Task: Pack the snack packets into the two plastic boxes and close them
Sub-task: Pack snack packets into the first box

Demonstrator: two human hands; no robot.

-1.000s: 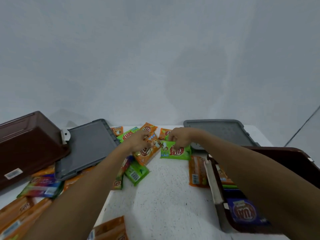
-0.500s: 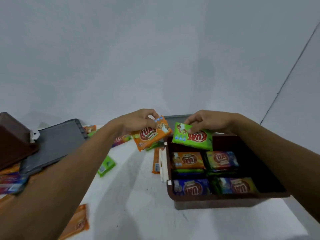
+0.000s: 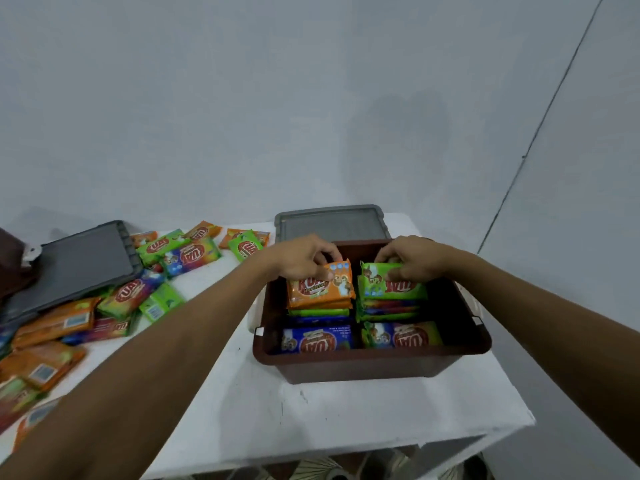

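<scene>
An open brown plastic box stands on the white table, with several snack packets stacked inside. My left hand pinches an orange packet lying on top of the back left stack. My right hand pinches a green packet on top of the back right stack. A blue packet and a multicoloured packet lie in the box's front row. Loose packets are scattered over the table's left side. The second brown box shows only at the far left edge.
One grey lid lies flat behind the open box. Another grey lid rests at the left, partly over the loose packets. The table's front edge and right corner are close to the box. A wall rises right behind the table.
Both hands lifted an orange and a green packet from the pile, carried them right, and lowered them onto the back stacks inside the box. The view turned right and downward.
</scene>
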